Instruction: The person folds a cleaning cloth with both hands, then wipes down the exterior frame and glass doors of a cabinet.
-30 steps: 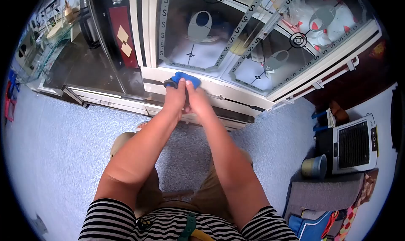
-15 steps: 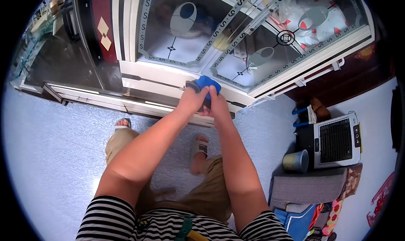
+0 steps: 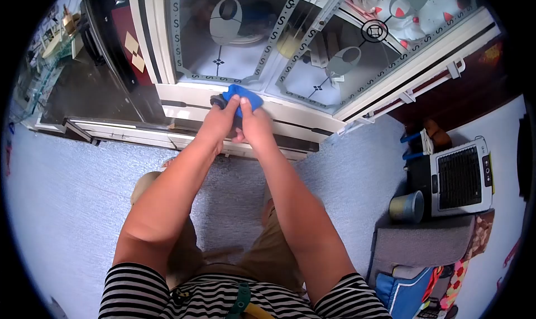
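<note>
Okay, left hand point(image 3: 219, 122) curled, gripping blue item point(image 3: 244, 94), dark piece point(image 3: 216, 100) poking out left. Item's in front of white cabinet point(image 3: 296, 115), contact unclear. Right hand point(image 3: 254, 125) curled too, thumb on same item, fingers partly hidden. Further right, well apart, bucket point(image 3: 405, 207) just beside grilled appliance point(image 3: 459, 176).

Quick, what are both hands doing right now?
Left hand: closed, holding the blue item, beside a dark piece too small to name.
Right hand: closed, holding the same blue item.
</note>
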`<move>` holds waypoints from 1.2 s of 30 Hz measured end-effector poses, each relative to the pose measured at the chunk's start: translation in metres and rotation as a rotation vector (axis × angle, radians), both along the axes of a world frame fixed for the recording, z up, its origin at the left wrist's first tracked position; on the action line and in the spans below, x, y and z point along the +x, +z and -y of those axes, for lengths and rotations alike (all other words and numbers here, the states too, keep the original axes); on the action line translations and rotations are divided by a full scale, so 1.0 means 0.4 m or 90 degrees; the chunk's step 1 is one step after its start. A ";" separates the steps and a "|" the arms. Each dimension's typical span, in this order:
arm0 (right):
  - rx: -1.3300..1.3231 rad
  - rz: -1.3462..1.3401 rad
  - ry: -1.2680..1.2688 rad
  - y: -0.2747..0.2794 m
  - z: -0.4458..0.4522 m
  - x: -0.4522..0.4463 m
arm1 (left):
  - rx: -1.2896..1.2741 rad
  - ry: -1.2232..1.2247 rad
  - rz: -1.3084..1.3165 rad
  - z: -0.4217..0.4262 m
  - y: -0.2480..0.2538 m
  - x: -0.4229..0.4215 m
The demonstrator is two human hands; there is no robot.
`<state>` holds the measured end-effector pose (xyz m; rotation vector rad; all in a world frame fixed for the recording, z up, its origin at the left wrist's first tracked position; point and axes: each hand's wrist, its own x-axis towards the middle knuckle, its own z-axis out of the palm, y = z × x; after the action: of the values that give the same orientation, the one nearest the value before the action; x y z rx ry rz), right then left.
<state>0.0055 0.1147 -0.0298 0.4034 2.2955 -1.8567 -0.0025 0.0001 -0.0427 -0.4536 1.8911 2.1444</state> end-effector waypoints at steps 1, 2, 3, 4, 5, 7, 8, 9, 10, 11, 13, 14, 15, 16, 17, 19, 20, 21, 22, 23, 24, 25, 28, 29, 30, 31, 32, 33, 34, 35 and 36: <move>-0.014 0.023 0.023 0.003 0.000 -0.005 | 0.004 0.014 0.003 0.001 -0.009 -0.005; -0.018 0.053 0.047 -0.004 -0.009 -0.015 | 0.010 0.028 0.005 -0.002 -0.018 -0.010; -0.019 0.052 0.043 0.006 -0.013 -0.009 | 0.010 0.024 0.004 -0.009 -0.011 -0.006; -0.004 0.043 0.049 0.018 -0.016 -0.002 | 0.026 0.045 0.010 -0.020 -0.004 0.001; 0.011 0.033 0.057 0.028 -0.021 0.004 | 0.043 0.068 0.015 -0.032 0.002 0.007; 0.023 -0.003 0.046 0.010 -0.047 0.005 | 0.061 0.074 0.007 -0.063 -0.005 0.009; 0.032 -0.039 0.036 0.003 -0.062 0.006 | 0.076 0.082 -0.001 -0.078 -0.008 0.011; 0.040 -0.039 0.036 0.009 -0.077 0.011 | 0.083 0.081 -0.001 -0.089 0.006 0.020; 0.025 -0.031 0.021 0.017 -0.094 0.016 | 0.132 0.038 0.001 -0.098 0.024 0.030; 0.010 -0.024 0.005 0.027 -0.113 0.023 | 0.181 -0.006 0.002 -0.108 0.036 0.037; -0.017 -0.017 -0.021 0.049 -0.148 0.038 | 0.228 0.002 0.044 -0.129 0.032 0.039; -0.001 -0.080 -0.024 0.049 -0.168 0.043 | 0.342 -0.007 0.057 -0.136 0.026 0.039; 0.014 -0.143 -0.027 0.056 -0.179 0.053 | 0.456 -0.017 0.071 -0.141 0.039 0.044; -0.017 -0.152 -0.071 0.080 -0.178 0.071 | 0.429 -0.042 0.071 -0.138 0.053 0.051; -0.013 -0.155 -0.075 0.073 -0.190 0.076 | 0.432 -0.048 0.070 -0.137 0.068 0.060; -0.066 -0.303 -0.090 0.074 -0.205 0.086 | 0.363 -0.160 -0.014 -0.137 0.085 0.076; -0.127 -0.281 -0.104 0.080 -0.216 0.098 | 0.338 -0.194 -0.025 -0.136 0.088 0.083; -0.125 -0.287 -0.109 0.089 -0.228 0.107 | 0.338 -0.202 -0.029 -0.131 0.078 0.084; -0.156 -0.303 -0.126 0.101 -0.243 0.116 | 0.286 -0.275 -0.005 -0.126 0.063 0.081; -0.187 -0.320 -0.142 0.117 -0.260 0.122 | 0.232 -0.348 0.016 -0.128 0.055 0.083; -0.130 -0.381 -0.210 0.143 -0.275 0.127 | 0.285 -0.311 0.015 -0.128 0.077 0.104; -0.123 -0.396 -0.217 0.169 -0.302 0.131 | 0.288 -0.325 0.003 -0.128 0.079 0.110; 0.212 -0.570 -0.494 0.290 -0.375 0.141 | 0.196 -0.300 -0.012 -0.092 0.076 0.087; 0.309 -0.617 -0.538 0.354 -0.385 0.148 | 0.185 -0.276 -0.005 -0.080 0.076 0.078; 0.400 -0.695 -0.548 0.400 -0.417 0.141 | 0.182 -0.259 0.000 -0.066 0.072 0.067; 0.492 -0.767 -0.554 0.447 -0.438 0.133 | 0.180 -0.240 0.002 -0.056 0.075 0.061; 0.542 -0.796 -0.561 0.488 -0.449 0.127 | 0.168 -0.230 -0.004 -0.046 0.074 0.056; 0.593 -0.823 -0.565 0.533 -0.442 0.124 | 0.156 -0.218 -0.007 -0.036 0.072 0.049; 0.637 -0.838 -0.568 0.561 -0.432 0.117 | 0.154 -0.219 -0.007 -0.027 0.068 0.041; 0.636 -0.836 -0.564 0.571 -0.435 0.100 | 0.150 -0.228 -0.021 -0.018 0.059 0.036; 0.654 -0.829 -0.559 0.576 -0.440 0.083 | 0.146 -0.236 -0.033 -0.010 0.054 0.038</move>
<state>0.0385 0.2908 0.2007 0.3624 4.5355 -0.8397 0.0125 0.0040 -0.0213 0.0017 1.5764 2.0971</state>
